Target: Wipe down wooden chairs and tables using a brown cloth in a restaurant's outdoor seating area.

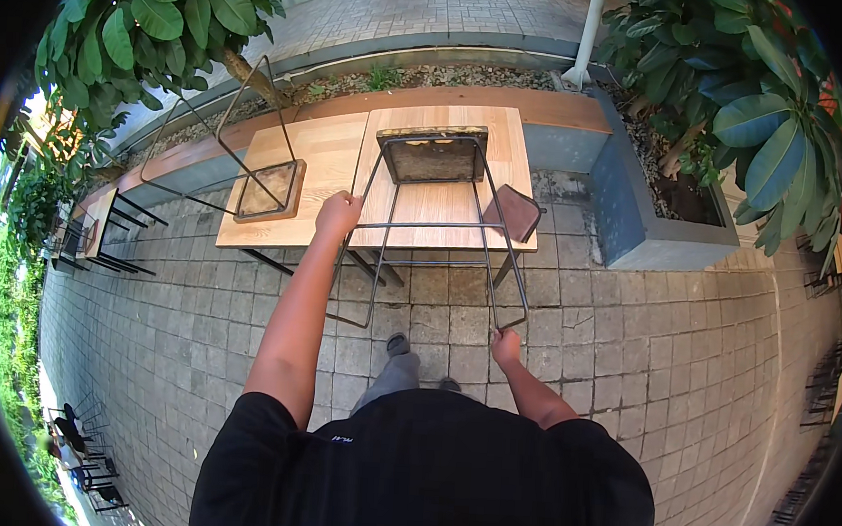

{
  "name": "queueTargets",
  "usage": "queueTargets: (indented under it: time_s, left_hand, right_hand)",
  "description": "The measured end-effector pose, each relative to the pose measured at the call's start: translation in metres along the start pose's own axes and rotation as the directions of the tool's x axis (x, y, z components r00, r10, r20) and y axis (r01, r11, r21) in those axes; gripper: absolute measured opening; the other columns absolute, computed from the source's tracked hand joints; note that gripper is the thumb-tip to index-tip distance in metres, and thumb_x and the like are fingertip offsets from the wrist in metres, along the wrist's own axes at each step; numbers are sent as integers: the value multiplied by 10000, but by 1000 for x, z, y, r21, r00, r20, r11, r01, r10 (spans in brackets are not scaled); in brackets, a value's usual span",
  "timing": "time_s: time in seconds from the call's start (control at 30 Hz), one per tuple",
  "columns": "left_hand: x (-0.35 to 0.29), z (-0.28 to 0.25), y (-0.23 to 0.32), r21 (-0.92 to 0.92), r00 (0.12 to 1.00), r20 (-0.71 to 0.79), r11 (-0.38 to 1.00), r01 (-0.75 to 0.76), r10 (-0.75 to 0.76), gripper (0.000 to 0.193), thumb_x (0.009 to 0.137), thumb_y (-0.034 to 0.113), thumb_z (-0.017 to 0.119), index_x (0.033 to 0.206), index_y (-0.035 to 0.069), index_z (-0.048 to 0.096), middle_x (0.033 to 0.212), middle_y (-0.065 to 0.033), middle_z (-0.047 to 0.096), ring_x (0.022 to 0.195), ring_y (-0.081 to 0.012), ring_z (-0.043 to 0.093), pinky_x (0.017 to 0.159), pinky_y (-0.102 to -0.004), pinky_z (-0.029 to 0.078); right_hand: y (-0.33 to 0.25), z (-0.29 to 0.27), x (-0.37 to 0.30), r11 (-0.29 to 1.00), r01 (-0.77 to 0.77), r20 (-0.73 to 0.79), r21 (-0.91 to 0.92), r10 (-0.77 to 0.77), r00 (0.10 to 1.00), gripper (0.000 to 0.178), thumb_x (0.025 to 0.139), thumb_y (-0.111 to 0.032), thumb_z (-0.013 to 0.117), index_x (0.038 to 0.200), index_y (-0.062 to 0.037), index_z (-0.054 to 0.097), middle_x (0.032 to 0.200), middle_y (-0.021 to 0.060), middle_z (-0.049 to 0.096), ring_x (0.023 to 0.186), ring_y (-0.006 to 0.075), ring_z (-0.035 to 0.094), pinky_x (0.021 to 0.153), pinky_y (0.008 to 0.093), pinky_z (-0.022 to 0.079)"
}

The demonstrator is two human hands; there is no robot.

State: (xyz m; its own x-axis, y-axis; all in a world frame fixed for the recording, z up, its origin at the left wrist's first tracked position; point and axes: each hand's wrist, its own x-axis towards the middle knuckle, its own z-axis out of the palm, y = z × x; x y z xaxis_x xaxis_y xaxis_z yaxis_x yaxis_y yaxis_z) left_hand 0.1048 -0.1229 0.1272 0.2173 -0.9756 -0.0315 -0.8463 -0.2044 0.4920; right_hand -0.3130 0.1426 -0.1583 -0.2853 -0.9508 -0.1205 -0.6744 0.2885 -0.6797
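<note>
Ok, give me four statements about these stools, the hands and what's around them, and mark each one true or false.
1. The right hand grips the metal-framed stool. True.
2. The left hand rests on the planter. False: it holds the same stool's frame.
3. A second stool rests seat-down on a tabletop. True.
4. The person's sleeves are white. False: they are black.

Upper wear: T-shirt [428, 487] was plain black, short-sleeved, with sleeves [257, 440] ending near the elbows | Marking: small white mark [342, 440] was seen on the fabric | Lower wear: trousers [391, 378] were grey | Footwear: shoe [398, 345] appeared dark | Left hand [339, 214], right hand [506, 347]: both were bare
</note>
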Motion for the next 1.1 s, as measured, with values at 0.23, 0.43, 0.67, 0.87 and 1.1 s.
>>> queueTargets:
  time_s: [0.23,0.43,0.67,0.87,1.1]
  left_hand:
    - [31,32,-34,73,995,100,997,-8,1,460,1104,420,514,1188,37,753,1225,-275,751,1189,-467,704,1005,-563,561]
    - [21,73,-4,-115,980,-87,976,-187,177,395,1110,304,532,995,-28,711,999,-326,733,975,-532,704,840,-604,554]
    - [9,59,-20,-137,978,-148,976,-168,148,416,1105,302,562,913,-35,713,924,-328,724,912,-538,699,794,-605,547]
    - [-13,60,-7,-186,974,-192,970,-156,120,391,1097,286,592,899,-33,703,898,-327,701,878,-548,676,748,-600,523]
    - [-29,56,-4,-177,974,-209,976,-123,85,386,1101,285,583,908,-28,700,887,-321,702,864,-545,678,736,-599,524]
  right_hand:
    - [-17,10,1,996,-26,4,82,26,1000,210,1004,-164,731,1043,37,773,969,297,769,926,465,764,804,500,602]
    - [67,11,11,996,-59,100,-72,66,993,315,925,-154,766,1199,-6,723,1049,252,792,1044,439,766,891,461,617]
    - [66,-45,36,936,-256,335,-241,328,883,234,894,-247,771,978,-34,818,1002,222,797,912,366,783,845,484,623]
    - [40,-105,76,989,-52,203,140,23,979,336,1056,-139,653,1385,-67,651,1052,68,764,885,216,776,635,369,617]
    - [-118,-158,152,881,-88,226,464,-21,974,475,1137,-459,566,1331,-38,669,1062,102,775,867,172,762,626,309,571]
